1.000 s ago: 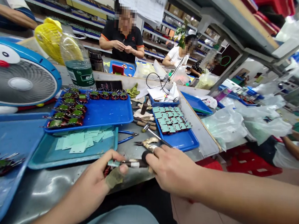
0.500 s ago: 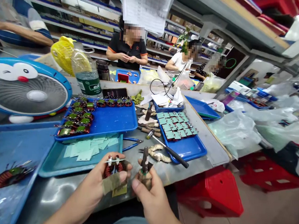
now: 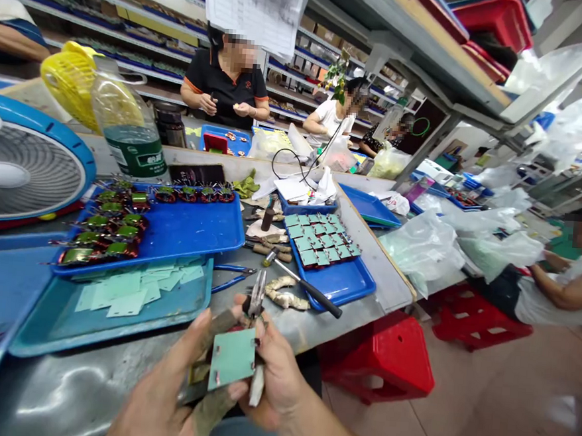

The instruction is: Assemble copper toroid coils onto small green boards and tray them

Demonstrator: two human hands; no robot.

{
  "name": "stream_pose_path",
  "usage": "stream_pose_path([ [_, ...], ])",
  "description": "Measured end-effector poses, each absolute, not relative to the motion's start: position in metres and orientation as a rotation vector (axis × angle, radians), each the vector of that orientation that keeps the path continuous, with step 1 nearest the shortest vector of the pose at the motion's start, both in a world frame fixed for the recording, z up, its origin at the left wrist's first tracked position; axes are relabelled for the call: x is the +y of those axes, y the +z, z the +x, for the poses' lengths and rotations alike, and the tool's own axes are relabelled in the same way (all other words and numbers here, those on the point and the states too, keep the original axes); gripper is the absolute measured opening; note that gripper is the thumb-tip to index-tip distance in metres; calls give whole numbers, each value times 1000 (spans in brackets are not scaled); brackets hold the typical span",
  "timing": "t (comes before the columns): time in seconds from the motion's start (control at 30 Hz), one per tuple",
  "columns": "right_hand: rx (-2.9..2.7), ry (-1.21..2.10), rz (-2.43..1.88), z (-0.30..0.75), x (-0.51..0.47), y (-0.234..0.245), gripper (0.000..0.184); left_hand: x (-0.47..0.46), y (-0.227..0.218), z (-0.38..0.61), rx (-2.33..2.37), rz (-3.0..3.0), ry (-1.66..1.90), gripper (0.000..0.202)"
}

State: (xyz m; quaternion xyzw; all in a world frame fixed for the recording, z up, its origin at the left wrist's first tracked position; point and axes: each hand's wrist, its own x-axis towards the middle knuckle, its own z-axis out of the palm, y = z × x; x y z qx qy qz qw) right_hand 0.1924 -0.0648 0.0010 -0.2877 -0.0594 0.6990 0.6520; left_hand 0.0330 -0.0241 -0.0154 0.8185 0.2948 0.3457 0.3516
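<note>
My left hand [image 3: 169,395] is closed around a coil part with a small green board [image 3: 232,358] facing me; tape wraps its fingers. My right hand [image 3: 277,376] is closed on a pair of pliers [image 3: 256,295] whose jaws stick up just above the green board. Both hands meet at the near edge of the metal table [image 3: 79,389]. The coil itself is mostly hidden behind the board.
A teal tray [image 3: 39,323] with green boards and a blue tray [image 3: 190,231] of wound coils lie ahead-left. Another blue tray [image 3: 346,285] with green pieces, a small hammer [image 3: 301,285] and blue-handled cutters [image 3: 232,275] sit ahead. A fan [image 3: 20,166] stands left. Other people work across; a red stool [image 3: 385,357] is right.
The part in my left hand has turned so its green board faces me. My right hand with the pliers has closed in against it, and both hands have come lower and nearer.
</note>
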Motion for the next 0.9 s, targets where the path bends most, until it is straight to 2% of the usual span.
stream_pose_path([
  [0.1, -267, 1678, -717, 192, -69, -4, 84, -22, -14, 34, 740, 2129, 832, 90],
  [0.23, -361, 1556, -954, 200, -74, -10, 77, -19, 0, 34, 698, 2076, 835, 66],
  [0.33, -720, 1415, -1219, 224, -84, -1, 58, -16, 16, 26, 837, 1936, 750, 52],
  [0.47, -1333, 1386, -1526, 257, -101, 39, 20, -7, 34, 11, 844, 1885, 607, 51],
  [0.53, -1646, 1287, -1692, 264, -106, 63, 12, 1, 38, 8, 762, 2015, 550, 46],
  [0.67, -1959, 1222, -1758, 267, -104, 94, 11, 12, 40, 7, 588, 2247, 502, 31],
  [0.9, -2126, 1225, -1785, 268, -97, 103, 14, 12, 44, 0, 512, 2403, 581, 35],
])
